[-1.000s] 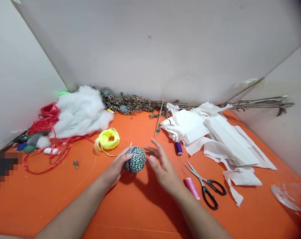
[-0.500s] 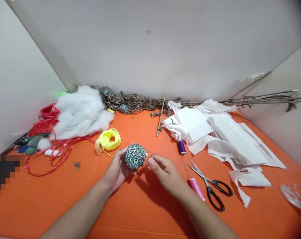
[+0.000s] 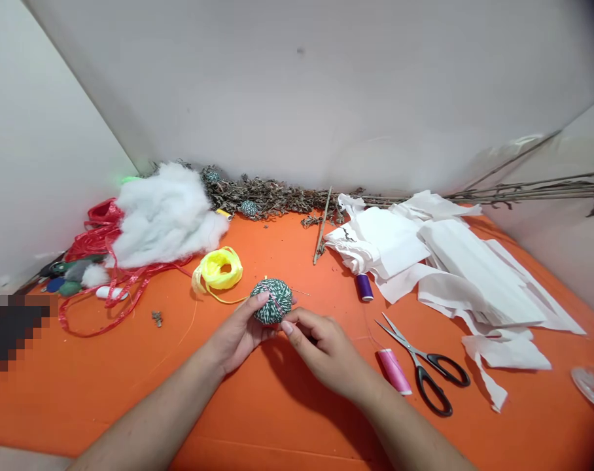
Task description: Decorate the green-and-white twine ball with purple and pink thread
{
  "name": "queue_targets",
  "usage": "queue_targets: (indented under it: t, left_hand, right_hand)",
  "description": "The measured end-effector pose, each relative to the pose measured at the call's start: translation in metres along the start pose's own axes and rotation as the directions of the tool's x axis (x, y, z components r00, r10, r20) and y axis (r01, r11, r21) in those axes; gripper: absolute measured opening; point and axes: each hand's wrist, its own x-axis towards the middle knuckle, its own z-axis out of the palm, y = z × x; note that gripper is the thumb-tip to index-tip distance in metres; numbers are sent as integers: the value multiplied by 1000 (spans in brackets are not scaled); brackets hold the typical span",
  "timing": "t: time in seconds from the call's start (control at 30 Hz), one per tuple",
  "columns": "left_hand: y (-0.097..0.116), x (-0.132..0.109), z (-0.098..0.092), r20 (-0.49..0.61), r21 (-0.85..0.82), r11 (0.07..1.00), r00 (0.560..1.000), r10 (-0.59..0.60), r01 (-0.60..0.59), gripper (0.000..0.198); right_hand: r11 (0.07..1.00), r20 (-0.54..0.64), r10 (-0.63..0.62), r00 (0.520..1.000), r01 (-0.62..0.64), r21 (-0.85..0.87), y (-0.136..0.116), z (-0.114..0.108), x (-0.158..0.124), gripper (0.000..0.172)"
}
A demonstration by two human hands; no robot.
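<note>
My left hand (image 3: 238, 330) cups a ball of green-and-white twine (image 3: 272, 301), with the thumb pressed on its near left side. A pink strand crosses the ball's surface. My right hand (image 3: 321, 343) is pinched at the ball's lower right, thumb against forefinger; whatever lies between the tips is too small to make out. Just beyond, a thin needle-like piece (image 3: 300, 292) shows at the ball's right; whether it sticks in the ball I cannot tell. A roll of yellow ribbon (image 3: 222, 269) lies behind my left hand, its tail running toward the ball.
Right of my right hand lie black-handled scissors (image 3: 433, 381), a pink thread spool (image 3: 394, 371) and a purple spool (image 3: 364, 288). White paper strips (image 3: 478, 275) spread beyond. White stuffing (image 3: 167, 219) and red ribbon (image 3: 130, 307) sit left. Dried stems (image 3: 287, 196) line the wall.
The whole view has shifted slightly. My left hand has turned the ball and its thumb now lies over it; my right fingertips have come closer, to its lower edge.
</note>
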Motion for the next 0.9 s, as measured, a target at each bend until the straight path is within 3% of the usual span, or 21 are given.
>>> queue_targets:
  t: [0.27, 0.37, 0.63, 0.9]
  left_hand:
    - [-2, 3, 8, -93, -139, 990, 996, 11, -24, 29]
    - [-2, 2, 9, -73, -159, 987, 997, -8, -4, 37]
    - [-4, -4, 8, 48, -32, 996, 995, 82, -80, 33]
    - [-4, 1, 8, -62, -45, 996, 996, 70, -72, 39]
  right_hand:
    - [999, -19, -41, 999, 41, -35, 2, 0, 1, 29]
    - [998, -4, -37, 999, 37, -53, 2, 1, 1, 30]
    - [995, -21, -95, 995, 95, -8, -1, 2, -2, 32]
    - [993, -47, -113, 992, 112, -23, -2, 2, 0, 28]
